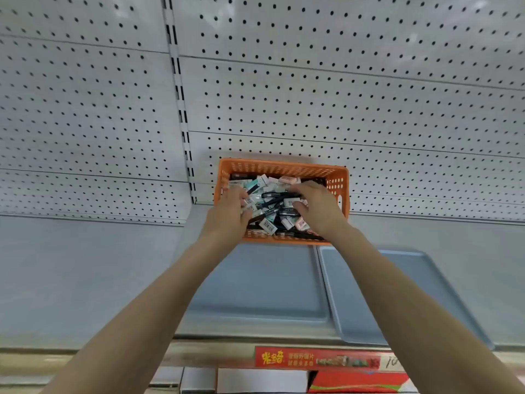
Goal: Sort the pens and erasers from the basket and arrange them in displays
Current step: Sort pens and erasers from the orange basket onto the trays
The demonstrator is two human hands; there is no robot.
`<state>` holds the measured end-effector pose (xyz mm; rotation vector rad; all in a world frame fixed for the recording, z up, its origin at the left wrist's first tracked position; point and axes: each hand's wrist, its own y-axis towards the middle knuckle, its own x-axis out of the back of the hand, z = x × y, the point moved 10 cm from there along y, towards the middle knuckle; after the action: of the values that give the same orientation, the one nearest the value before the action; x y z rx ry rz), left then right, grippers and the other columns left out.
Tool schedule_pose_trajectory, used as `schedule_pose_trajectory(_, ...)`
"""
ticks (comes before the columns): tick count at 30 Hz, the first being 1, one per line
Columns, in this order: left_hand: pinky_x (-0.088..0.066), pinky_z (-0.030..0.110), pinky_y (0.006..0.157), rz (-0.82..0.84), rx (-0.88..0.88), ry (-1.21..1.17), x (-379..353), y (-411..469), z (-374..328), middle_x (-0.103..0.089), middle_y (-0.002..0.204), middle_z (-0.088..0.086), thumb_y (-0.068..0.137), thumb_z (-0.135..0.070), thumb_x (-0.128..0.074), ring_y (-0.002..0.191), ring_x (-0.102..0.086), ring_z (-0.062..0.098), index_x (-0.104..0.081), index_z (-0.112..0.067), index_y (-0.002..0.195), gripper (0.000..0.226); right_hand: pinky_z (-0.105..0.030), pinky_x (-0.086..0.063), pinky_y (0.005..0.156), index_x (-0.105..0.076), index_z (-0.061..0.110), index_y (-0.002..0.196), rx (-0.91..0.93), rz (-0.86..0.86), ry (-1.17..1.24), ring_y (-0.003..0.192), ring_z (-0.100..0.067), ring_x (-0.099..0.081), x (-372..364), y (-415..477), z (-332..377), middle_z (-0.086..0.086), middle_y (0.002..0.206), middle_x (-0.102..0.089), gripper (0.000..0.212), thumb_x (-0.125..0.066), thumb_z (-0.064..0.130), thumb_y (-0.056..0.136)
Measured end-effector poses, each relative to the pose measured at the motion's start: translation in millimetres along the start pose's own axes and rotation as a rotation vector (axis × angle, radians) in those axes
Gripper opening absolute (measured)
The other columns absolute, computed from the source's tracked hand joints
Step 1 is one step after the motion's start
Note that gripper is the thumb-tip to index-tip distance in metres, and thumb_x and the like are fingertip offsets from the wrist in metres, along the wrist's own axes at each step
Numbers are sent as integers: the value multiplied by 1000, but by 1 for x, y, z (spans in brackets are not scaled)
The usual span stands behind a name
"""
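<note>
An orange perforated basket (338,177) stands at the back of the shelf against the pegboard. It holds a jumble of black pens (271,194) and wrapped erasers (268,225) in white, teal and pink. My left hand (227,216) reaches into the basket's left side, fingers curled among the items. My right hand (318,204) reaches in from the right, fingers bent over pens and erasers. Whether either hand grips an item is hidden. Two blue-grey trays lie in front of the basket, a left tray (255,282) and a right tray (403,294).
A white pegboard wall (312,95) rises behind the shelf (71,280). A slotted upright (181,109) divides its panels. A red price label strip (321,359) runs along the shelf's front edge, with boxed goods (261,381) on the shelf below.
</note>
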<state>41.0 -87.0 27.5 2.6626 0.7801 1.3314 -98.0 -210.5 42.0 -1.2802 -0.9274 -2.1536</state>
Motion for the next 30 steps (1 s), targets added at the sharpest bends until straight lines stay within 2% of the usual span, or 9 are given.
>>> schedule_pose_trajectory(2,-49,42,85,-95,3,17,9,9,6,-46,133,5,97,-19,-54,97,-60,26,-40,-16,132,38,-41,-39,102,-56,18,134,-5,-3,-106,122,-30,-46,-3,9,2,-9,135,-54,43,-59,10,92)
schedule_pose_trajectory(5,-45,41,86,-82,-61,148,0,22,8,-38,144,14,99,-14,-49,109,-56,31,-36,-12,143,46,-42,-39,100,-54,18,135,-30,39,-238,121,-31,-45,-10,17,2,-8,137,-51,42,-56,10,94)
schedule_pose_trajectory(7,-44,40,90,-41,-110,210,-10,29,7,-46,138,16,100,-11,-47,115,-53,33,-44,-9,141,41,-42,-39,99,-54,17,135,-39,53,-282,121,-31,-46,-15,18,-1,-8,137,-50,40,-54,11,95)
schedule_pose_trajectory(10,-46,39,89,-34,-147,211,-17,35,7,-57,125,18,98,-9,-49,106,-58,34,-58,-6,129,32,-42,-39,97,-56,15,131,-25,59,-309,120,-30,-45,-18,22,-4,-8,132,-53,36,-56,14,95)
schedule_pose_trajectory(17,-44,31,74,-153,-144,149,-14,34,2,-57,111,11,96,-12,-56,94,-58,28,-64,-9,112,19,-43,-44,94,-66,12,121,82,83,-259,117,-29,-44,-16,31,-7,-9,120,-57,28,-58,19,95)
schedule_pose_trajectory(22,-41,23,62,-341,-254,129,7,2,-32,-58,104,4,98,-15,-53,80,-51,12,-64,-15,114,19,-42,-50,79,-70,5,98,215,-172,-305,97,-33,-58,23,26,-10,-12,100,-63,12,-63,12,91)
schedule_pose_trajectory(25,-48,31,55,-271,-256,177,-18,-13,-31,-64,93,7,92,-5,-59,75,-59,22,-67,-14,110,22,-43,-49,81,-66,6,102,137,-121,-367,96,-34,-59,22,22,-27,-13,101,-65,15,-57,13,94)
schedule_pose_trajectory(28,-51,35,61,-249,-138,199,-42,-14,-11,-69,90,10,83,5,-65,77,-65,30,-72,-10,105,27,-41,-48,87,-63,12,118,114,20,-413,106,-30,-56,0,23,-33,-9,113,-62,26,-57,20,94)
schedule_pose_trajectory(30,-50,35,67,-258,-75,202,-49,-13,-8,-70,90,9,86,-1,-64,80,-65,30,-73,-9,101,19,-41,-48,91,-60,14,125,122,63,-395,111,-29,-52,-9,26,-34,-9,118,-58,33,-59,24,93)
